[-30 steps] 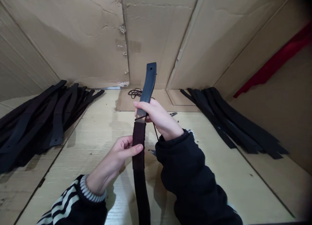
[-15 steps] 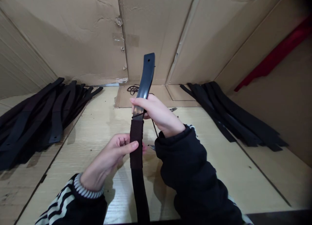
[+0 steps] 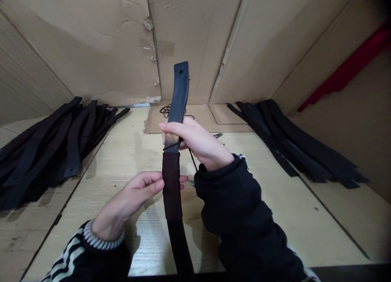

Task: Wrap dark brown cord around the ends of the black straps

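Note:
A long, curved black strip (image 3: 180, 90) with a small hole at its top end stands upright in front of me. Dark brown cord is wound tightly round its middle, forming a wrapped band (image 3: 171, 186). My right hand (image 3: 195, 139) grips the strip just above this band, thumb across the front. From there a loose length of cord (image 3: 193, 159) runs down toward my right sleeve. My left hand (image 3: 143, 190) holds the band lower down, its thumb at the left edge and fingertips showing past the right edge.
Piles of similar black strips lie at the left (image 3: 45, 145) and at the right (image 3: 293, 141). Beyond my hands, a tangle of thin cord (image 3: 165, 110) rests on a cardboard piece (image 3: 201, 121). Small snips (image 3: 218, 135) lie near it. Cardboard walls (image 3: 195, 37) enclose the tabletop.
The strip's top has tipped slightly left and its lower end has swung right. My left thumb has slid from the band's front to its left edge. My right hand keeps its grip.

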Demonstrator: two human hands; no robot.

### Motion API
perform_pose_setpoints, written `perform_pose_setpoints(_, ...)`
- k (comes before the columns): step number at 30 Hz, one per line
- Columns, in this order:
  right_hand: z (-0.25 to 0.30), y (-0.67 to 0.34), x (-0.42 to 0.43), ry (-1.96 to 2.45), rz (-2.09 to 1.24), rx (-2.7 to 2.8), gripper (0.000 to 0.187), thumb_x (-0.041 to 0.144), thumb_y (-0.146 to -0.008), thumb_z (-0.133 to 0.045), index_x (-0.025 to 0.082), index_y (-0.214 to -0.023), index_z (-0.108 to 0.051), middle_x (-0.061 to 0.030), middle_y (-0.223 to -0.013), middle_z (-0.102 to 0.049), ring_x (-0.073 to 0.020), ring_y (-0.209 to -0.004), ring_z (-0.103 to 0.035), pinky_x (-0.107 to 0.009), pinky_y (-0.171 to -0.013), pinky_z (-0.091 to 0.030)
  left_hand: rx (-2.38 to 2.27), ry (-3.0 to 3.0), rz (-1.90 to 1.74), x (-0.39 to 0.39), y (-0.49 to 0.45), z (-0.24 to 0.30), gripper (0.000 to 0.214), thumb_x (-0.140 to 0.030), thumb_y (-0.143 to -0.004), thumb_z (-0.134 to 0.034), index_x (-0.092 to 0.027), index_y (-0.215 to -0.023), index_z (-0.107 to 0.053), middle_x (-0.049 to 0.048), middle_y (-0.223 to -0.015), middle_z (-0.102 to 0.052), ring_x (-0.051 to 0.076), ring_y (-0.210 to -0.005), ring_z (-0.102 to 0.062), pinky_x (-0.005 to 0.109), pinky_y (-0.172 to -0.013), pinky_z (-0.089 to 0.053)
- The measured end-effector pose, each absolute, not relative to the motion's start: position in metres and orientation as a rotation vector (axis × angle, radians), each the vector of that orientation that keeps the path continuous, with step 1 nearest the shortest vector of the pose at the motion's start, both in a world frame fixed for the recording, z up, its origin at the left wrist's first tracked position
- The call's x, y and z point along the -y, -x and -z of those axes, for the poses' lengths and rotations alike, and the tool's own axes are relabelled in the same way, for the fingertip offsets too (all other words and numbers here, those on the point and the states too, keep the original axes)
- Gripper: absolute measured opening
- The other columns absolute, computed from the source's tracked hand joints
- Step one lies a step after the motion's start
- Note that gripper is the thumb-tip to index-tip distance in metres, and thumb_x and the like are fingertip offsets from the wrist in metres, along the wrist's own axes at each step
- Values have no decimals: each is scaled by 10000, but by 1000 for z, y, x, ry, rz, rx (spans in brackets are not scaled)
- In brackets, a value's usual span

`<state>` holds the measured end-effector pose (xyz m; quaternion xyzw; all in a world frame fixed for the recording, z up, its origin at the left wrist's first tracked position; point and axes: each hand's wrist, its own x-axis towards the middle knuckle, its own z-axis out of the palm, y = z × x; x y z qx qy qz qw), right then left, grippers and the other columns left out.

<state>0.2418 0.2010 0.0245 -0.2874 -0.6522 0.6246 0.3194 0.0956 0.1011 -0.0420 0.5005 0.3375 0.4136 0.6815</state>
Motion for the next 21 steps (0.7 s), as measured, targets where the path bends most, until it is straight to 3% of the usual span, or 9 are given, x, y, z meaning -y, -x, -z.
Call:
perform_pose_setpoints(5, -25, -240, -200, 754, -1626, 1713, 279, 349, -834, -569, 149, -661, -480, 17, -610, -443, -80, -549, -415, -210, -493, -270, -830, -1093, -914, -98, -102, 42, 274, -405, -857, -620, -171, -929, -743, 69, -966, -731, 194, -951, -646, 283, -872, -462)
perform_pose_setpoints(10, -24, -236, -200, 729, -1556, 1721, 270, 303, -852, -554, 145, -645, -481, 16, -628, -477, -76, -574, -438, -212, -509, -275, -1031, -951, -1020, -98, -111, 44, 356, -454, -661, -790, -131, -743, -663, 37, -700, -682, 131, -652, -586, 226, -621, -445)
perform_pose_setpoints(15, -25, -237, -199, 673, -1582, 1709, 264, 299, -854, -560, 144, -656, -481, 22, -629, -466, -63, -560, -430, -199, -492, -266, -1101, -907, -1095, -97, -119, 42, 393, -422, -569, -848, -132, -672, -604, 7, -628, -638, 103, -583, -532, 193, -535, -396)
perform_pose_setpoints(17, -27, -239, -197, 698, -1610, 1710, 264, 308, -853, -557, 144, -659, -482, 21, -620, -447, -62, -537, -412, -200, -472, -243, -1072, -945, -1116, -96, -117, 40, 370, -447, -609, -825, -141, -729, -654, 15, -698, -675, 116, -652, -581, 195, -588, -436)
perform_pose_setpoints(21, -30, -240, -195, 713, -1665, 1729, 263, 322, -845, -560, 142, -669, -483, 16, -623, -425, -62, -517, -378, -202, -455, -218, -915, -1047, -1071, -94, -106, 37, 336, -489, -837, -616, -218, -1002, -726, 38, -1130, -695, 178, -995, -636, 255, -873, -480)
